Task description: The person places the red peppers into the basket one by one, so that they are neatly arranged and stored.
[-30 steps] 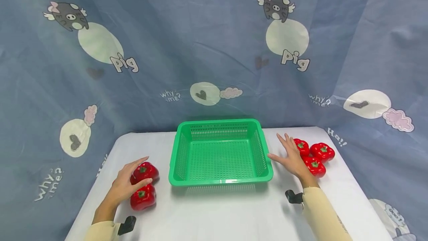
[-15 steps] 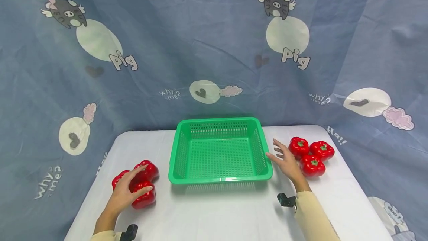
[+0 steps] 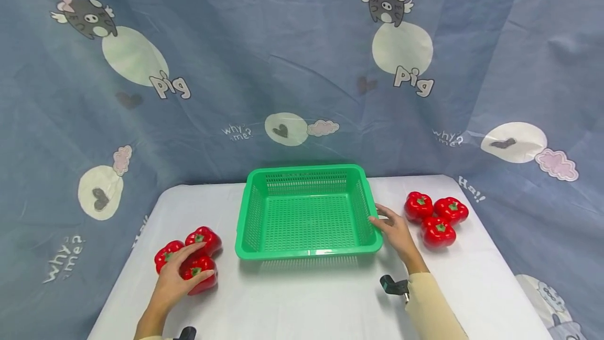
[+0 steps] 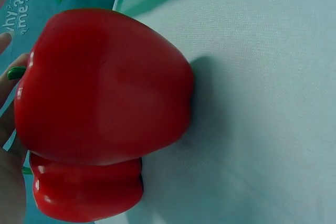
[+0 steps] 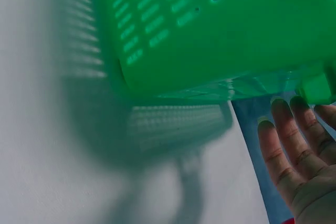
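Note:
Around the nearest red bell pepper [image 3: 203, 263] on the left, my left hand [image 3: 169, 285] spreads its thumb and fingers; I cannot tell how firmly they touch it. That pepper [image 4: 105, 87] fills much of the left wrist view, a second one below it. Two more bell peppers, a rear one [image 3: 209, 237] and a left one [image 3: 164, 254], sit against it. My right hand [image 3: 399, 234] is at the right side of a green plastic basket [image 3: 309, 252], thumb by the rim. In the right wrist view its fingers [image 5: 294, 140] look fairly straight beside the basket wall [image 5: 236, 40].
Three more red bell peppers [image 3: 438, 232] cluster on the right of the white table [image 3: 302, 298], beyond my right hand. A blue printed curtain [image 3: 302, 67] hangs behind the table. Dark wrist mounts [image 3: 394, 285] stick out inward from the wrists.
My right hand has moved left from beside the right peppers to the basket's right rim. My left hand has shifted slightly down and nearer, uncovering the left pepper. Basket and peppers stay in place.

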`<control>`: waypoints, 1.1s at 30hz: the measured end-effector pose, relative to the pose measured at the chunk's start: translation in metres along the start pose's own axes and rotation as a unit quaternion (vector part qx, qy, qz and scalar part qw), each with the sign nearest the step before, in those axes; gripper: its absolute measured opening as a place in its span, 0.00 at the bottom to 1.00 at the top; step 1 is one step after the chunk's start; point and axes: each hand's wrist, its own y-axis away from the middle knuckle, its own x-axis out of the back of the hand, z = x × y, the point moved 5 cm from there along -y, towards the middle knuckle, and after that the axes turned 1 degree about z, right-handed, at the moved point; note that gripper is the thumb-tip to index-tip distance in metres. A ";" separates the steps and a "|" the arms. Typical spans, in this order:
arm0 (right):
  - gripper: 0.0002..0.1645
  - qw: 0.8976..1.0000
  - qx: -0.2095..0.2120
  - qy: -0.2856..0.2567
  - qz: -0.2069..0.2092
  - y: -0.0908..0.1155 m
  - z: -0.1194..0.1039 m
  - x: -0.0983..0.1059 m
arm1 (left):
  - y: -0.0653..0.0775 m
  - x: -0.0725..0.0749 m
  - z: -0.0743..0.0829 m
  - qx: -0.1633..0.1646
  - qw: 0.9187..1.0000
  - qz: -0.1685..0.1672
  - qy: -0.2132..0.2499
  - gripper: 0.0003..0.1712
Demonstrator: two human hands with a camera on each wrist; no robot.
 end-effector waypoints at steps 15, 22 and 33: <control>0.29 0.996 -0.053 -0.066 0.010 -0.007 0.009 -0.002 | 0.006 -0.005 -0.009 -0.023 0.999 0.003 -0.036 0.50; 0.29 0.992 -0.065 -0.107 0.010 -0.011 0.013 -0.003 | 0.007 -0.004 -0.008 -0.045 0.997 0.012 -0.067 0.44; 0.30 0.985 -0.085 -0.152 0.000 -0.013 0.019 -0.004 | 0.005 -0.003 -0.006 -0.057 0.992 -0.004 -0.109 0.45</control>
